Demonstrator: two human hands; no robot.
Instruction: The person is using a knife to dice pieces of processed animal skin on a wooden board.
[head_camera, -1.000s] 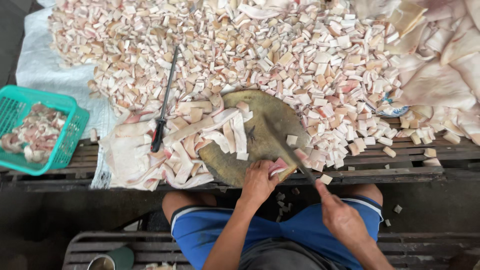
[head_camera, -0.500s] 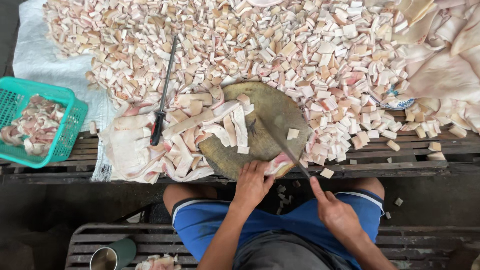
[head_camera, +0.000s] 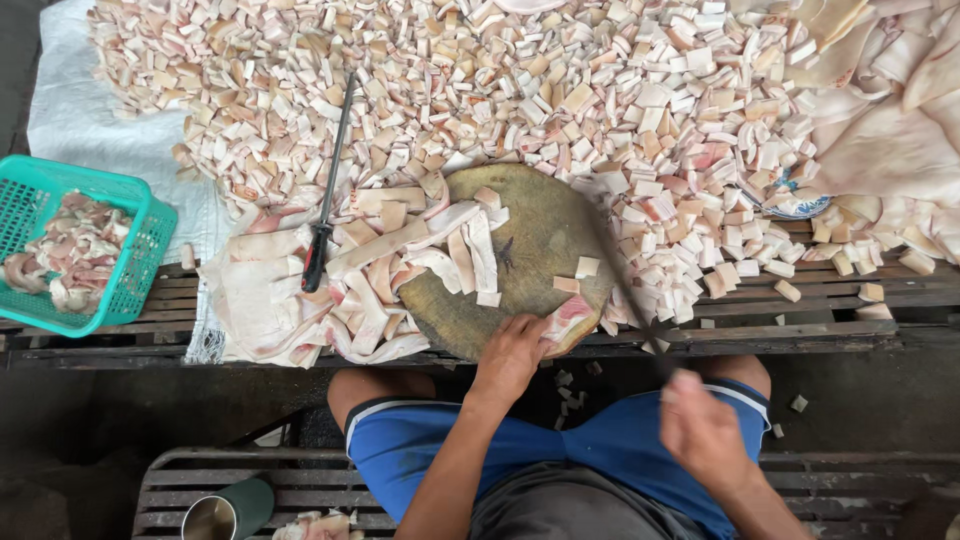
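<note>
Progress check, judged from how things lie now:

Done: most of it. A huge pile of cut cubes (head_camera: 520, 90) of pink-white fatty meat/skin covers the far tabletop (head_camera: 800, 330), spilling right of the round chopping block (head_camera: 530, 250).

Left: a bunch of long strips (head_camera: 440, 255) lie on the block's left half and on the white sack cloth (head_camera: 90, 130) beside it, not yet diced. Bigger uncut sheets (head_camera: 890, 140) sit far right. A green basket (head_camera: 140, 260) at left holds more scraps.

Hands:
- Left hand (head_camera: 512, 352) is pressed down on a pinkish chunk (head_camera: 572, 315) at the block's near edge, fingers curled over it, pinning it.
- Right hand (head_camera: 700, 430) is blurred, near right over the lap; grip looks clenched round a knife handle, w/ the dark blade (head_camera: 625, 290) streaking up toward the block. Blur is too heavy to be sure.

Other: spare knife (head_camera: 325, 190) w/ red-black handle lies left of the block, untouched. Metal cup (head_camera: 225, 512) on the near bench. A few stray cubes have dropped on the floor btw the knees.
</note>
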